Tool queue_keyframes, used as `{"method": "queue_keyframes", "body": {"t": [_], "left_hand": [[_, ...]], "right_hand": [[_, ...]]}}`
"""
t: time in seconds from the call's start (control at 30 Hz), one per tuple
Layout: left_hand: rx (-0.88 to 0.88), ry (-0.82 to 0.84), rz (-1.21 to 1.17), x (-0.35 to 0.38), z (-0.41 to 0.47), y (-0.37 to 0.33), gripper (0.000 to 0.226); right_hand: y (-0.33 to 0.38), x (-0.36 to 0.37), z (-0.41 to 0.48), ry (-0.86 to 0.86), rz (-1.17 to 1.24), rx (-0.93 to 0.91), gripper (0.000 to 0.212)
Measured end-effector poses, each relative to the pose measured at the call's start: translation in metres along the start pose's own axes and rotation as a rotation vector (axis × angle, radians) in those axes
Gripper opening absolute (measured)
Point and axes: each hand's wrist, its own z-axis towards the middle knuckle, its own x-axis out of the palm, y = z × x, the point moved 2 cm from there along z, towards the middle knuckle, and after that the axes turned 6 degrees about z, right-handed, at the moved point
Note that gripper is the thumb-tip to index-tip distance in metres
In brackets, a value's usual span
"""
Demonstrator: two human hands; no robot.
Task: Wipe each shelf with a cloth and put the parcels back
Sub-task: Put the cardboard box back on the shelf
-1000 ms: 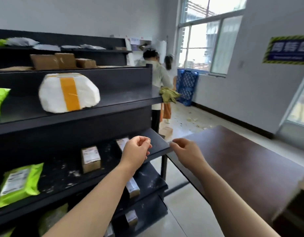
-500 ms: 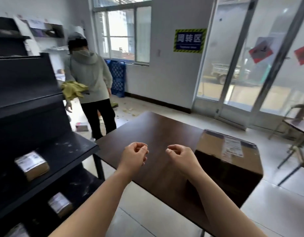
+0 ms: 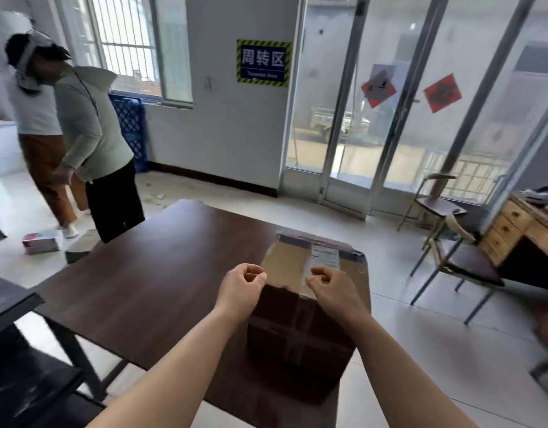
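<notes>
Hovering over the near right part of the dark brown table point(image 3: 161, 273), the left hand point(image 3: 241, 288) and the right hand point(image 3: 331, 291) are each curled into a loose fist, thumb against forefinger, holding nothing. A large cardboard parcel point(image 3: 285, 264) stands on the table's right side with a white label point(image 3: 325, 256) on its top. The left hand is at its near left corner and the right hand is in front of its near top edge; whether either touches it I cannot tell. The black shelf point(image 3: 13, 301) shows only as a corner just off the table's near left side, with bare floor between them. Beyond the table's far left corner stand two people point(image 3: 93, 125), bent forward, and a small box point(image 3: 39, 242) lies on the floor by their feet. Further behind the table a blue crate point(image 3: 129, 128) leans under a barred window point(image 3: 124, 41), and a blue sign point(image 3: 263, 63) hangs on the wall beside glass doors point(image 3: 390, 103). Off the table's right side stand two metal chairs point(image 3: 464, 264) and, past them, a wooden desk point(image 3: 525, 230) with drawers.
</notes>
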Motion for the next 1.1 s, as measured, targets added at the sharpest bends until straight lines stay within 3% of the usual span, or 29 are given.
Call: {"method": "queue_keyframes", "body": {"t": [0.23, 0.4, 0.77, 1.1], "left_hand": [[-0.036, 0.072, 0.265, 0.059, 0.044, 0.013, 0.050], [-0.062, 0.063, 0.438, 0.071, 0.067, 0.022, 0.066], [-0.119, 0.217, 0.278, 0.081, 0.099, 0.044, 0.083], [-0.129, 0.198, 0.161, 0.079, 0.100, 0.049, 0.080]], "right_hand": [[-0.075, -0.034, 0.035, -0.105, -0.188, 0.210, 0.048], [-0.105, -0.035, 0.045, -0.111, -0.183, 0.320, 0.054], [-0.129, -0.026, 0.058, -0.130, 0.025, 0.321, 0.061], [-0.135, -0.020, 0.061, -0.195, 0.066, 0.316, 0.062]]}}
